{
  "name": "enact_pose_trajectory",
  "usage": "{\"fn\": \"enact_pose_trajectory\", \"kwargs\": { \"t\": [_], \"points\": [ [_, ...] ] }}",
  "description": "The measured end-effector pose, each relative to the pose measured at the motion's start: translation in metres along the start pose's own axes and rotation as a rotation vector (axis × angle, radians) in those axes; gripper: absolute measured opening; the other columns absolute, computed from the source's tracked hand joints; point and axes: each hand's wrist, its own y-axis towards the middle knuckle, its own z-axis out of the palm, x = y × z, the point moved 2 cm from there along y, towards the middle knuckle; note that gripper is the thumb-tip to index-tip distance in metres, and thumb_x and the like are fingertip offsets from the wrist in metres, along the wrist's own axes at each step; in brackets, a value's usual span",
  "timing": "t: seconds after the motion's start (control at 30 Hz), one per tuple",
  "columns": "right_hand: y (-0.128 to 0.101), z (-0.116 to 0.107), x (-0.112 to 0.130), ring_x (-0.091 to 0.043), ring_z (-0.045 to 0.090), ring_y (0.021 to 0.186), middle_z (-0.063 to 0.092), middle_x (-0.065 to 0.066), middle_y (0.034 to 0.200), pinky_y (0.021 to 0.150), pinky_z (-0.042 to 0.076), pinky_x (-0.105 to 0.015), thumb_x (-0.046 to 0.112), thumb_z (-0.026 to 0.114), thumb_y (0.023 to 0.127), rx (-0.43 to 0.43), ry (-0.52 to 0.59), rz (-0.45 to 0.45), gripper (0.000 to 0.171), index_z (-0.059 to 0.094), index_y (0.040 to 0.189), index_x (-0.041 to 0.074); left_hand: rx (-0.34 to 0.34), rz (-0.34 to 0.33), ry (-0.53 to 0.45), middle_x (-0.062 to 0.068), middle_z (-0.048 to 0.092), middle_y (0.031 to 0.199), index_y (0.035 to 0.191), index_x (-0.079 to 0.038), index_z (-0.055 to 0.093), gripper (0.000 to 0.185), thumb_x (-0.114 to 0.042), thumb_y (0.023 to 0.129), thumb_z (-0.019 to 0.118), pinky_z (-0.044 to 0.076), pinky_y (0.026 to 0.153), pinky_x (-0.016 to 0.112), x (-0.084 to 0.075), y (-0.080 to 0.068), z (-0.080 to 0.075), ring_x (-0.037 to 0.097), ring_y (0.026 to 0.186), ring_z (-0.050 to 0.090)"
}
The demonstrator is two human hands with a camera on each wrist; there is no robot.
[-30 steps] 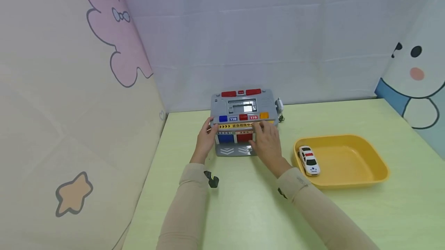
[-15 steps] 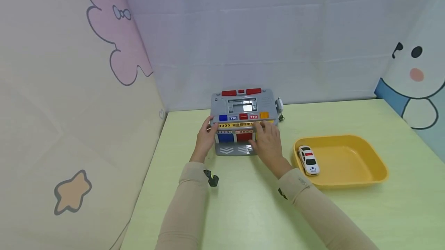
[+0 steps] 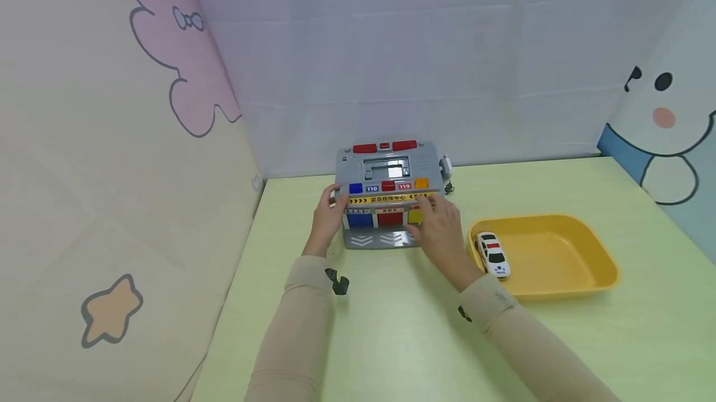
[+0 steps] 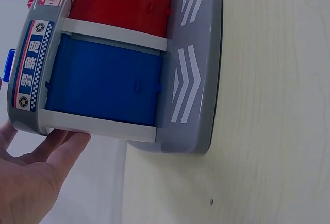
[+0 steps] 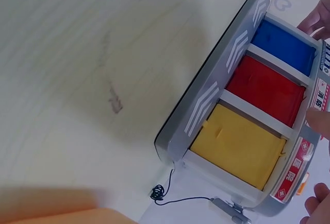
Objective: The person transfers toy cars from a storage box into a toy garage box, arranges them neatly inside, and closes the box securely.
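A grey toy rescue station (image 3: 386,172) stands on the green table near the back wall. It has a blue door (image 4: 103,82), a red door (image 4: 121,2) and a yellow door (image 5: 237,144), all closed. My left hand (image 3: 327,219) rests against the station's left side, with straight fingers (image 4: 56,152) along the wall and the thumb near the top edge. My right hand (image 3: 442,228) touches the right front of the station. Its fingertips (image 5: 315,118) lie on the label strip above the yellow door. Neither hand holds anything loose.
A yellow tray (image 3: 582,265) sits to the right of the station with a white toy police car (image 3: 492,255) at its left end. A thin black cord (image 5: 165,195) hangs off the station's right side. Cartoon-print walls close in the left, back and right.
My right hand has slid a little to the right, uncovering the yellow door. The left hand and the station stay put.
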Motion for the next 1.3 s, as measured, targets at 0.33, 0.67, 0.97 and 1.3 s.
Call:
{"fn": "enact_pose_trajectory", "kwargs": {
  "t": [0.33, 0.67, 0.97, 1.3],
  "points": [
    [-0.012, -0.013, -0.009, -0.033, 0.032, 0.117, 0.037, -0.016, 0.126, 0.099, 0.023, -0.048, 0.028, 0.077, 0.072, 0.061, 0.013, 0.082, 0.067, 0.042, 0.126, 0.009, 0.012, -0.012, 0.006, 0.008, 0.049, 0.117, 0.128, -0.027, 0.038, 0.059, -0.064, 0.083, 0.044, 0.042, 0.084, 0.044, -0.008, 0.002, -0.002, 0.024, 0.102, 0.049],
    [-0.021, -0.025, -0.018, -0.035, 0.035, 0.11, 0.04, -0.017, 0.117, 0.096, 0.025, -0.049, 0.03, 0.076, 0.073, 0.051, 0.015, 0.084, 0.064, 0.044, 0.124, 0.007, 0.006, -0.024, 0.03, 0.01, 0.052, 0.112, 0.125, -0.024, 0.039, 0.059, -0.065, 0.082, 0.044, 0.042, 0.084, 0.044, -0.013, 0.002, -0.003, 0.025, 0.1, 0.051],
    [-0.027, -0.033, -0.027, -0.037, 0.035, 0.11, 0.04, -0.019, 0.118, 0.095, 0.026, -0.051, 0.03, 0.076, 0.073, 0.046, 0.01, 0.104, 0.065, 0.044, 0.124, 0.005, 0.014, -0.029, 0.049, 0.011, 0.052, 0.111, 0.123, -0.022, 0.039, 0.06, -0.066, 0.081, 0.044, 0.042, 0.084, 0.045, -0.015, 0.003, -0.005, 0.025, 0.1, 0.051],
    [-0.036, -0.041, -0.04, -0.039, 0.04, 0.102, 0.044, -0.021, 0.11, 0.089, 0.031, -0.05, 0.025, 0.079, 0.069, -0.013, -0.008, 0.071, 0.064, 0.047, 0.119, 0.001, 0.04, -0.051, 0.049, 0.011, 0.052, 0.112, 0.123, -0.023, 0.038, 0.063, -0.068, 0.079, 0.044, 0.042, 0.084, 0.045, -0.014, 0.004, -0.005, 0.026, 0.1, 0.05]
  ]
}}
